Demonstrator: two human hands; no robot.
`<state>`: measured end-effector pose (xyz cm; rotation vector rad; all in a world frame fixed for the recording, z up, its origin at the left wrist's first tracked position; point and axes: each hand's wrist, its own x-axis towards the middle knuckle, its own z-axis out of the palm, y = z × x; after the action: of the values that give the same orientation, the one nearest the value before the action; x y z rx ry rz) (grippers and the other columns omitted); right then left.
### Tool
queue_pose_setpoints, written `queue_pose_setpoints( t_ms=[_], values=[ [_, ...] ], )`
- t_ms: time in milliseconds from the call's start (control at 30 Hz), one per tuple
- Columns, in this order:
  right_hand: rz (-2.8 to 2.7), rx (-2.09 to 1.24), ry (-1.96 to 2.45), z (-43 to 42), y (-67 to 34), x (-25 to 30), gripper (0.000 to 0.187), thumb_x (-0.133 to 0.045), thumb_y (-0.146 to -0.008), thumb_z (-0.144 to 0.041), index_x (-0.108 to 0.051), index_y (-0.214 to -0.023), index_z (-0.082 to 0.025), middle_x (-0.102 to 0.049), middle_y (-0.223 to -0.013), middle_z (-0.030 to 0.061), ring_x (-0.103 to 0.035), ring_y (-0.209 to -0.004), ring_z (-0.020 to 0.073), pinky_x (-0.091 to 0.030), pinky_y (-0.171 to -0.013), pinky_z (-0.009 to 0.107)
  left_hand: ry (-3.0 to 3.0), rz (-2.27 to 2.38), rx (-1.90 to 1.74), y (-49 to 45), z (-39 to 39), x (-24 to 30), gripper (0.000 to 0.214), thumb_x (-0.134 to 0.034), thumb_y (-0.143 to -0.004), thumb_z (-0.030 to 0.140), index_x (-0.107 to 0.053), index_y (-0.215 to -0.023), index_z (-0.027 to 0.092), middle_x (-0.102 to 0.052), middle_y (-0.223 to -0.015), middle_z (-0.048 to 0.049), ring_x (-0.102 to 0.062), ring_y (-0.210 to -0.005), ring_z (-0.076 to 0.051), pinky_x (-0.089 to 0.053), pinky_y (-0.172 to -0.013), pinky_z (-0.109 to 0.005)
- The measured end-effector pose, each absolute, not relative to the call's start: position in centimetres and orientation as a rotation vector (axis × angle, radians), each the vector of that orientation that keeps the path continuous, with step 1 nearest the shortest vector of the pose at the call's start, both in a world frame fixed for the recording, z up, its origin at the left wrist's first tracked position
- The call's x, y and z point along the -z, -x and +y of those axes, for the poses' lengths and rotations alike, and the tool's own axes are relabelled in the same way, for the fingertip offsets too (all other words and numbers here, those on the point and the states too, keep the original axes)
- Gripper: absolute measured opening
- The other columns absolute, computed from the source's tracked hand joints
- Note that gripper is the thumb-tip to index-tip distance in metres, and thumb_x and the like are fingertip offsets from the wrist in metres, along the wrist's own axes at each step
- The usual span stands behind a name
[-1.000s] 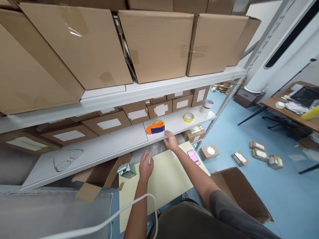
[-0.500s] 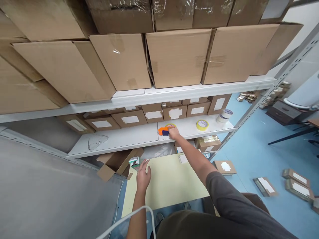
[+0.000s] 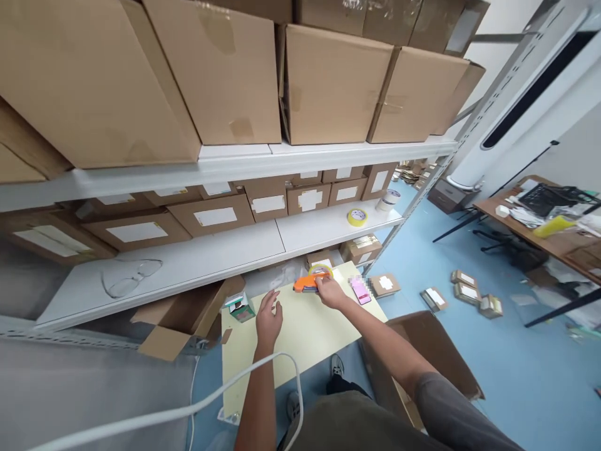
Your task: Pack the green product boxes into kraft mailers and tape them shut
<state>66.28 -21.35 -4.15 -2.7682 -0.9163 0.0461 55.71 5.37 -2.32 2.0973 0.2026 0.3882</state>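
Note:
My right hand [image 3: 330,293] is closed round the handle of an orange tape dispenser [image 3: 305,283] with a dark blue part. A roll of yellow-edged tape [image 3: 321,269] sits at its far side. The dispenser is over the far part of the pale yellow tabletop [image 3: 310,338]. To its left, my left hand [image 3: 269,318] hovers above the same top with fingers apart and nothing in it. A small green and white box [image 3: 241,307], its top flaps raised, stands left of that hand. Right of my right hand lies a phone with a pink screen [image 3: 361,290].
A shelf [image 3: 225,257] behind the tabletop bears glasses [image 3: 131,279], a yellow tape roll [image 3: 357,217] and labelled cartons. Large cartons [image 3: 335,88] fill the shelf above. An open carton [image 3: 188,319] lies at left, another [image 3: 436,344] at right. A white cable [image 3: 188,410] arcs in front.
My right hand has brought the tape dispenser from the shelf down over the tabletop. My view has turned right, showing the phone and a cluttered desk. My left hand stays open.

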Motion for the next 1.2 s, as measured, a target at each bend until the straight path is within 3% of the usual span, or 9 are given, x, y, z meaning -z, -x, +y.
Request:
queue_pose_setpoints(
  t_ms=[67, 233, 400, 633, 867, 1033, 1200],
  values=[
    [-0.879, -0.148, 2.802, -21.5, -63.3, 6.9, 0.043, -0.058, -0.092, -0.018, -0.056, -0.135, -0.020, -0.076, -0.112, 0.0142, -0.067, -0.108, 0.0345, -0.045, -0.113, 0.054, -2.087, 0.204, -0.351, -54.8, 5.4, 3.4, 0.041, -0.050, -0.099, 0.028, -0.075, -0.131, 0.025, -0.067, -0.150, -0.0111, -0.068, -0.131, -0.028, -0.064, -0.102, -0.042],
    [-0.706, -0.467, 2.855, -21.7, -58.9, 12.5, 0.050, -0.058, -0.089, -0.021, -0.055, -0.137, -0.006, -0.074, -0.121, 0.0240, -0.065, -0.116, 0.0377, -0.041, -0.115, 0.055, -2.129, 0.201, -0.287, -51.2, 6.4, 4.6, 0.041, -0.048, -0.100, 0.027, -0.075, -0.131, 0.025, -0.067, -0.150, -0.0104, -0.071, -0.128, -0.026, -0.065, -0.099, -0.040],
    [-0.553, -0.590, 2.805, -23.2, -58.1, 15.7, 0.048, -0.053, -0.088, -0.011, -0.059, -0.136, -0.012, -0.074, -0.126, 0.0215, -0.066, -0.120, 0.0365, -0.042, -0.114, 0.050, -2.232, 0.273, -0.313, -47.6, 8.5, 4.1, 0.040, -0.049, -0.101, 0.027, -0.075, -0.130, 0.027, -0.068, -0.148, -0.0086, -0.070, -0.131, -0.025, -0.063, -0.104, -0.040],
    [-0.394, -0.622, 2.759, -26.4, -59.4, 17.8, 0.049, -0.063, -0.084, -0.009, -0.064, -0.132, -0.008, -0.072, -0.134, 0.0244, -0.064, -0.132, 0.0385, -0.042, -0.116, 0.048, -2.297, 0.423, -0.359, -43.7, 7.6, 3.1, 0.039, -0.049, -0.101, 0.027, -0.074, -0.130, 0.027, -0.068, -0.148, -0.0093, -0.066, -0.136, -0.026, -0.061, -0.107, -0.042],
    [-0.261, -0.812, 2.710, -27.6, -61.5, 17.5, 0.025, -0.068, -0.084, -0.019, -0.078, -0.107, -0.020, -0.081, -0.106, 0.0153, -0.075, -0.111, 0.0352, -0.054, -0.097, 0.046, -2.374, 0.554, -0.341, -40.5, 3.5, 2.3, 0.041, -0.048, -0.101, 0.030, -0.074, -0.133, 0.025, -0.067, -0.151, -0.0104, -0.063, -0.141, -0.027, -0.057, -0.114, -0.046],
    [-0.507, -0.643, 2.710, -25.0, -62.2, 15.1, 0.035, -0.065, -0.090, -0.025, -0.078, -0.120, -0.014, -0.078, -0.120, 0.0226, -0.072, -0.120, 0.0351, -0.055, -0.099, 0.043, -2.394, 0.717, -0.370, -36.4, 2.1, 2.6, 0.041, -0.052, -0.100, 0.031, -0.074, -0.134, 0.025, -0.068, -0.150, -0.0107, -0.063, -0.141, -0.028, -0.052, -0.120, -0.050],
    [-0.904, -0.308, 2.250, -18.3, -58.1, 12.1, 0.048, -0.053, -0.098, -0.031, -0.070, -0.139, -0.013, -0.074, -0.137, 0.0195, -0.067, -0.130, 0.0330, -0.051, -0.115, 0.049, -2.390, 0.921, -0.439, -28.9, 0.9, 1.9, 0.043, -0.055, -0.098, 0.028, -0.074, -0.136, 0.023, -0.069, -0.149, -0.0122, -0.064, -0.140, -0.029, -0.051, -0.122, -0.052]
  ],
)
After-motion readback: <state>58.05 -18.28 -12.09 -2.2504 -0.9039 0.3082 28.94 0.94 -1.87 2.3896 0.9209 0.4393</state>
